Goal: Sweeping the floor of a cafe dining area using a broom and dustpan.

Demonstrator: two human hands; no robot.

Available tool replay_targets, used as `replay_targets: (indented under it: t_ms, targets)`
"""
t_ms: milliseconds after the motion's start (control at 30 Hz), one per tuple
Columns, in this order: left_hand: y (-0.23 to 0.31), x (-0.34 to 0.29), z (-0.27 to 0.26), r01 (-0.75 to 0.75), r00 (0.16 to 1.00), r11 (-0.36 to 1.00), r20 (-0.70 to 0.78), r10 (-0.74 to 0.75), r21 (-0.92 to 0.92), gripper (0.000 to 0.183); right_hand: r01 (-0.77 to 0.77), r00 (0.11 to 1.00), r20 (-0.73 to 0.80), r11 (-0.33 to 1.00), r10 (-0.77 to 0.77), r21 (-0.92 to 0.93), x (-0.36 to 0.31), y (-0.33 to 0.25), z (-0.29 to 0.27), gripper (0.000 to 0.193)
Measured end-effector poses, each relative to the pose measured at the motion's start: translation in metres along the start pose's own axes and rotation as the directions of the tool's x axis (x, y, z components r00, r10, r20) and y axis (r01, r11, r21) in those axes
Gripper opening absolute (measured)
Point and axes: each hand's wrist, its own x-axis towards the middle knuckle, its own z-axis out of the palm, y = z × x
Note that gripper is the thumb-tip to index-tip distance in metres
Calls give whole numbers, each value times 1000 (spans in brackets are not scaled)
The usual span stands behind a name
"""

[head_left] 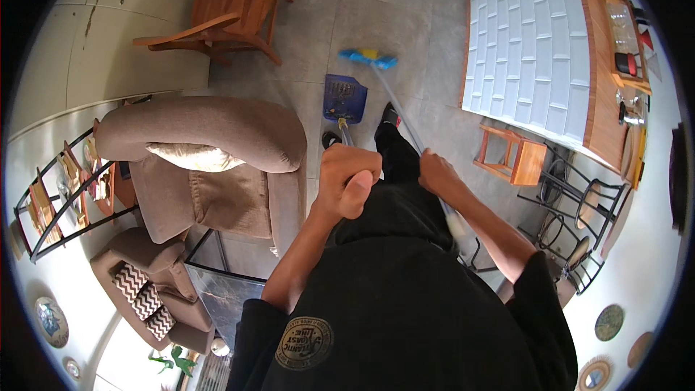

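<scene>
Looking straight down from a head-worn camera, the view shows a person in a dark shirt standing on a grey tiled floor [405, 14], sweeping. The left hand [347, 181] is closed in a fist around the top of a long upright handle that runs down to a blue dustpan [344, 98], which rests on the floor ahead of the feet with its open mouth turned toward the broom, seemingly so that dirt can be pushed in. The right hand [436, 174] is wrapped around the grey shaft of a broom [405, 112], gripping partway along it, which likely gives control of the sweep. The broom's blue head [368, 58] lies on the tiles just beyond the dustpan, near its far edge.

To the left stands a brown armchair [210, 159] with a cream cushion, and behind it a wooden rocking chair [224, 11]. On the right is a counter faced in white tile [525, 36], with a small wooden stool [510, 156] and black wire bar stools beside it.
</scene>
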Motion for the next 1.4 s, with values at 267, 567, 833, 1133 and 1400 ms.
replay_targets:
  t_ms: [267,567,833,1133,1400]
  targets:
    - [0,0,-12,-29,998,999,62,32,-43,44,-56,998,38,983,50,176,-85,2,-24,39]
    - [3,4,-6,-32,999,997,24,30,73,54,-66,994,-89,997,69,37,-37,-28,43,26]
    - [-3,-7,-12,-26,1000,999,-5,26,44,52,-51,993,-87,952,81,303,-120,-15,-11,23]
    - [49,8,36,-63,987,995,-143,75,83,57,-110,925,-350,987,145,118,61,149,-91,24]
    - [72,41,141,-44,986,999,-159,44,5,54,-150,866,-444,966,232,211,282,286,-206,20]
